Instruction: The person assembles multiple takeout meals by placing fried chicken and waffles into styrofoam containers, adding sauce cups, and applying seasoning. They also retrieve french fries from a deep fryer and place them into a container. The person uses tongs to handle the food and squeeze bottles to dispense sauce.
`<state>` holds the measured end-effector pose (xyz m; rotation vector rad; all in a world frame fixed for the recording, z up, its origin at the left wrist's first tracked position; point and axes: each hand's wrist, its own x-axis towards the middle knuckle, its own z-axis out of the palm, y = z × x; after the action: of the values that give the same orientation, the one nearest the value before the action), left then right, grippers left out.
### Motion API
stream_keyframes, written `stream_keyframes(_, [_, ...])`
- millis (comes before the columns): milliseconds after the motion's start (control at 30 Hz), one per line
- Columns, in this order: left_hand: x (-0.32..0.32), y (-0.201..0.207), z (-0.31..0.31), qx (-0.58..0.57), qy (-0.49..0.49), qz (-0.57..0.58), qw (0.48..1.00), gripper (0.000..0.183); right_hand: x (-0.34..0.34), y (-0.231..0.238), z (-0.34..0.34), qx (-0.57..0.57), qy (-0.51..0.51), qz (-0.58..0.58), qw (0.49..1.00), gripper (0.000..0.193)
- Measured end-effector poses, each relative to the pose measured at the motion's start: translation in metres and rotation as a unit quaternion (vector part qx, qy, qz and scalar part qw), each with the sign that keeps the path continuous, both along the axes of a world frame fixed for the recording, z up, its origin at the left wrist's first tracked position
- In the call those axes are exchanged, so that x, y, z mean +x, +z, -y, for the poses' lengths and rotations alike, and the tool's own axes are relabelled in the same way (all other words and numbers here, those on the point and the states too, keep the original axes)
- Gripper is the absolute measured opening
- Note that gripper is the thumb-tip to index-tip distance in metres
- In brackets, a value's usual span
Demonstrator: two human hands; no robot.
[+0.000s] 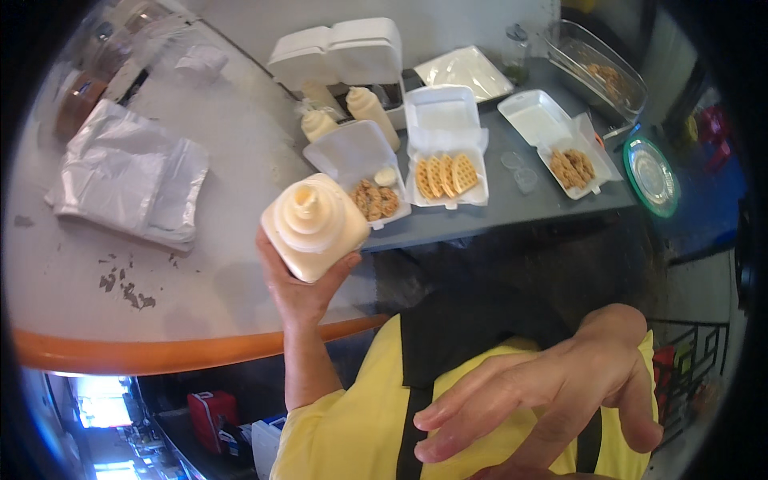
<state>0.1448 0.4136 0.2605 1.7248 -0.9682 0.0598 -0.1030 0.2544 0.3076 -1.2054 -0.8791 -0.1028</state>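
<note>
My left hand (300, 296) is wrapped round a squeeze bottle (320, 248) of pale creamy sauce, held up with its nozzle toward me. Close in front of my body, my right hand (552, 388) is empty, its fingers apart. Just beyond the bottle stands an open foam box (348, 148) with fried pieces (374, 200) and a small sauce cup (386, 176); the bottle covers part of it. Beside it, another open foam box (444, 108) holds several waffle wedges (445, 174). Farther right, a third foam box (534, 116) contains fried pieces (571, 168).
More squeeze bottles (372, 116) stand behind the boxes, near a stack of foam boxes (344, 48). Small clear cups (524, 180) lie on the grey counter (512, 216). At right are a glass dish (632, 88) and a green-rimmed lid (650, 176). Plastic bags (132, 172) lie left.
</note>
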Motion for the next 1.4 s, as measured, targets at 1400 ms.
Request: stream_keyframes(1400, [0.034, -0.021, 0.051, -0.222, -0.063, -0.265, 0.936, 0.074, -0.039, -0.21, 0.183, -0.262, -0.745, -0.273, 0.549, 0.031])
